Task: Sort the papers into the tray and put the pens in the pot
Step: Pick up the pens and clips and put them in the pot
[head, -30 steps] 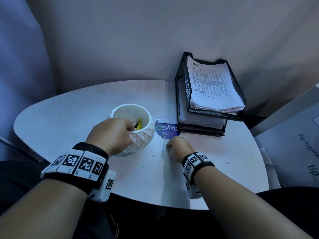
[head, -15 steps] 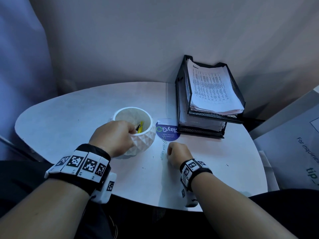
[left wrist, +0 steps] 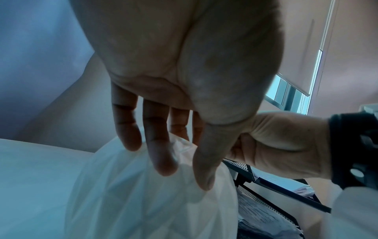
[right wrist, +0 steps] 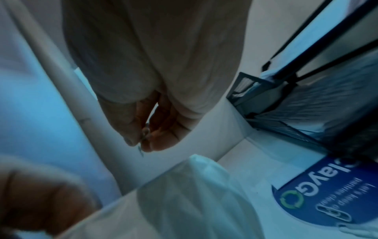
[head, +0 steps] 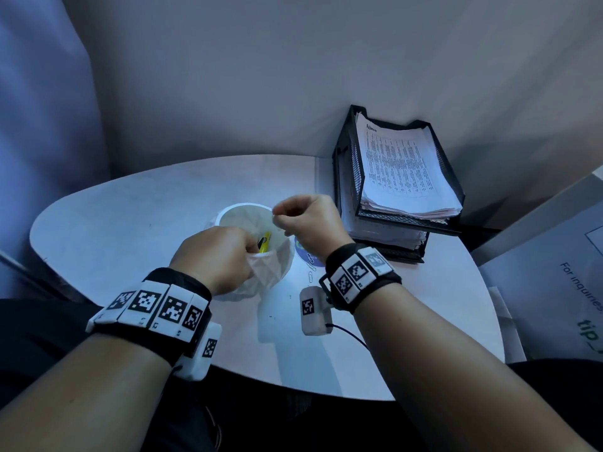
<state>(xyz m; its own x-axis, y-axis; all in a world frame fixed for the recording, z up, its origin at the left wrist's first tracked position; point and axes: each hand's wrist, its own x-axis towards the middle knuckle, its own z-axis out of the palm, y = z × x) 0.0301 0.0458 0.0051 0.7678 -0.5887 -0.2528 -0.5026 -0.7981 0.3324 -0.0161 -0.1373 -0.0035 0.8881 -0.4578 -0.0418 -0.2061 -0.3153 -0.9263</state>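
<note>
Pot: a white faceted pot [head: 257, 252] stands on the pale rounded table [head: 130, 216]; it serves as the landmark for every place below.
Pens: a yellow pen [head: 263, 242] and a dark one beside it stand inside the pot, leaning toward its near wall.
Left hand: the left hand [head: 215, 256] grips the pot at its near rim, thumb over the edge on the inside, fingers [left wrist: 161, 155] curled against the faceted outer wall.
Right hand: the right hand [head: 310, 223] hangs above the pot's right rim, off the table, thumb and forefinger pressed together on a small paper clip [right wrist: 145, 137]; the other fingers are curled in.
Pinched clip: it sits over the pot's open mouth, just right of centre, above the pens and apart from the left hand.
Other clips: a few paper clips [head: 311, 269] lie on the table to the right of the pot, partly on a blue round sticker [right wrist: 319, 200] printed with white letters.
Tray: a black mesh two-tier tray [head: 346, 177] stands right of and behind the pot, against the wall.
Papers: a stack of printed papers [head: 401, 171] fills the tray's upper tier, well apart from both hands; more sheets lie in the lower tier.
Wrists: both wear black bands with square black-and-white markers.
</note>
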